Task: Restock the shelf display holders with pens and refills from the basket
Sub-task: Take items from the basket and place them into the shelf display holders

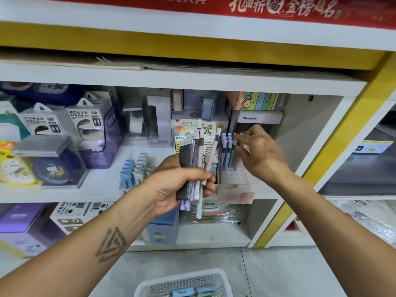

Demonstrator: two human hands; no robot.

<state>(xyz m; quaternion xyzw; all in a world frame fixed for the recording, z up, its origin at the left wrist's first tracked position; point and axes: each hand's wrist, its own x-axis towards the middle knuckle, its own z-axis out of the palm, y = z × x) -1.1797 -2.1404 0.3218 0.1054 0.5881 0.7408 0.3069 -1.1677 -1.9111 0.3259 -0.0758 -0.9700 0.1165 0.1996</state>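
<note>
two hands up: left hand [182, 185] grips upright pen bundle [198, 159]; right hand [260, 154] pinches pen top at holder [232, 174], just right of bundle.

Matt pastel plastic pens [200, 155]; a perforated white plastic basket [184, 282]; glossy clear plastic power bank boxes [85, 125]; smooth white-painted shelf [171, 79].

Pastel pens against a white and yellow shelf

You hold pens [200, 159] in lilac, pale pink and light blue beside dark grey refill cases [186, 168]; the shelf [192, 79] is white with yellow trim, the banner [278, 7] above is red with gold letters, and the basket [184, 279] is white.
</note>
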